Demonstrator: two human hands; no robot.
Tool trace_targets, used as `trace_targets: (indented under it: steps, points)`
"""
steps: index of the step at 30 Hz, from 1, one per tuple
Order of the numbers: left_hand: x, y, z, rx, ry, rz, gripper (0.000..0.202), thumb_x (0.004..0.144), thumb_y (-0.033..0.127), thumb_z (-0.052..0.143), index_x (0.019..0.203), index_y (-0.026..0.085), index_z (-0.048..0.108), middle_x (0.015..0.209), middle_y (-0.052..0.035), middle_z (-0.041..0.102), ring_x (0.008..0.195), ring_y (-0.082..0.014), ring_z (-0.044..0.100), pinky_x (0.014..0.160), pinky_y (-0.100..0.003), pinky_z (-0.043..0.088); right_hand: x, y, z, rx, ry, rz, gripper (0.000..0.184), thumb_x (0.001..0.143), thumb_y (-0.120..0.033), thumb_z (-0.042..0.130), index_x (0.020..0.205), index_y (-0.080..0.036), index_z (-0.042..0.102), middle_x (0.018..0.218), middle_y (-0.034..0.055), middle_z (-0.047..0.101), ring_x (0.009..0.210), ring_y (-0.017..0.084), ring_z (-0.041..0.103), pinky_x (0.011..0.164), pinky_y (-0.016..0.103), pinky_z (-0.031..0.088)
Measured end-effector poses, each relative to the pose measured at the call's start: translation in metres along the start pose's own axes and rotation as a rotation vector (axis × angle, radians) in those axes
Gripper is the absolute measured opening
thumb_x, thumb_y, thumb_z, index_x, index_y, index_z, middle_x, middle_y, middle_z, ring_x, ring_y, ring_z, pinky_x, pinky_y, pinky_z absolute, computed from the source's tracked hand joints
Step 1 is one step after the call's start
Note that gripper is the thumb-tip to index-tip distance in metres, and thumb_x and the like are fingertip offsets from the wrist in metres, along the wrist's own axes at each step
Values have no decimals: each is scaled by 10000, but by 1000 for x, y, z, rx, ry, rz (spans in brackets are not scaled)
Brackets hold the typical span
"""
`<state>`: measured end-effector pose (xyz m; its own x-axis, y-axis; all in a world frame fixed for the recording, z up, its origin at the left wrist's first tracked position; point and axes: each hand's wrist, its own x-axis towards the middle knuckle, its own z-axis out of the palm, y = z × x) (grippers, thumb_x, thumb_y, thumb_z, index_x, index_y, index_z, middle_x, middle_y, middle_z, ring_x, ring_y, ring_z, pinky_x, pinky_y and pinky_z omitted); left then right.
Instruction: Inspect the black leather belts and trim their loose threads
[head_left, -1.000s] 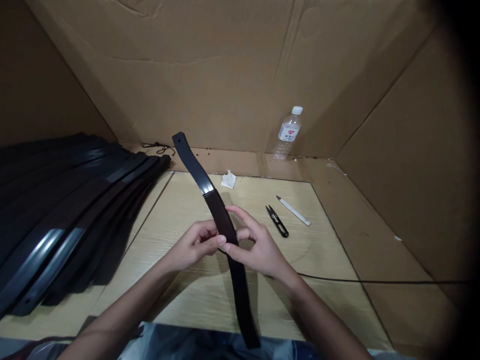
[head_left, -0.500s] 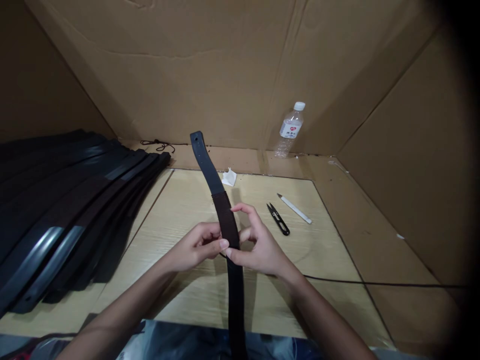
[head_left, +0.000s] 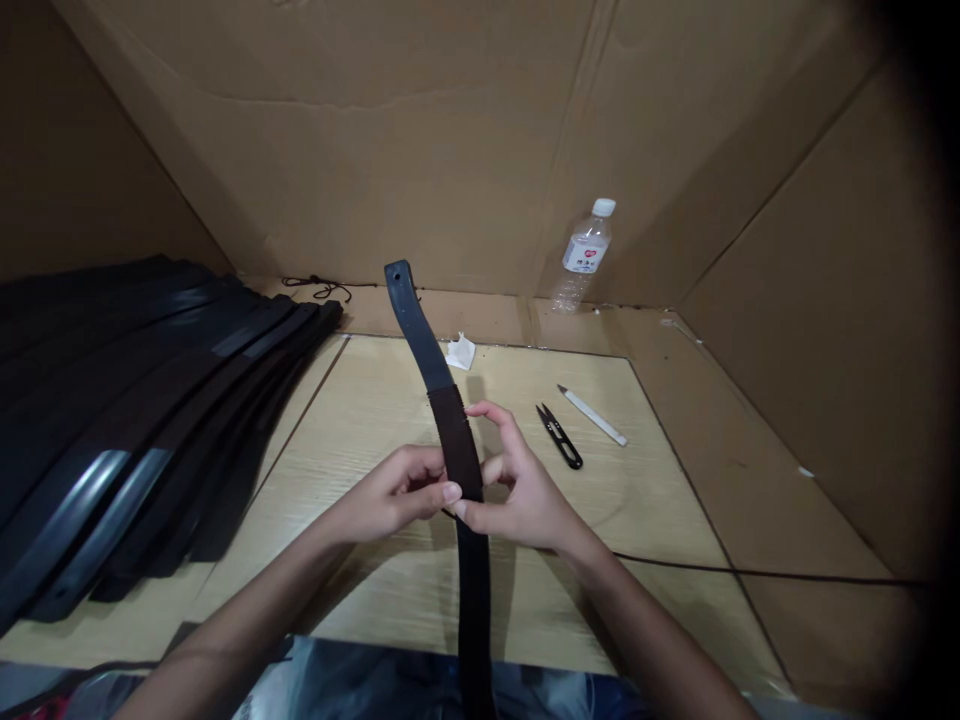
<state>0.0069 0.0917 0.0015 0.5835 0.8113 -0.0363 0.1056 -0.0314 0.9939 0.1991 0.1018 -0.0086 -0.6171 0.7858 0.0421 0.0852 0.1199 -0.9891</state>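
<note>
Strap [head_left: 459, 455]: dark, long, held upright over the wooden board [head_left: 360, 420], holed end raised toward the cardboard wall. Left hand [head_left: 394, 493]: closed, pinching the strap's left edge. Right hand [head_left: 517, 490]: closed, pinching its right edge. Stack of straps [head_left: 135, 420]: far left. Snips [head_left: 559, 436], white knife [head_left: 592, 416]: right of hands. Bottle [head_left: 583, 256]: rear.

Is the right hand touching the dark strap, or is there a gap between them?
Touching. The head view shows the right hand with thumb and forefinger pressed on the dark strap, no gap. The left hand pinches it too.
</note>
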Motion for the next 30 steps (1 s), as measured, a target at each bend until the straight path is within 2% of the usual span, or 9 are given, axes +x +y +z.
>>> trace_targets:
  steps: [12,25,30]
  points:
    - [0,5,-2,-8,2,26,324,887,406,520,821,89,525,644,22,349,556,-72,294,484,-223,196,2,-2,7,40,79,-89,824,770,-204,654,1396,-243,120,609,-89,552,562,54,581,570,133,464]
    - [-1,1,0,-30,-21,4,303,868,383,547,792,89,538,646,13,393,568,-76,321,508,-222,229,2,-3,3,81,0,-7,799,742,-175,660,1338,-244,133,600,-105,537,532,31,542,557,96,433]
    - [-1,0,0,-23,-11,-10,319,864,402,547,814,88,549,645,12,391,563,-77,322,500,-220,226,1,0,4,92,-1,-17,803,750,-183,657,1346,-237,120,604,-106,536,529,31,547,561,99,442]
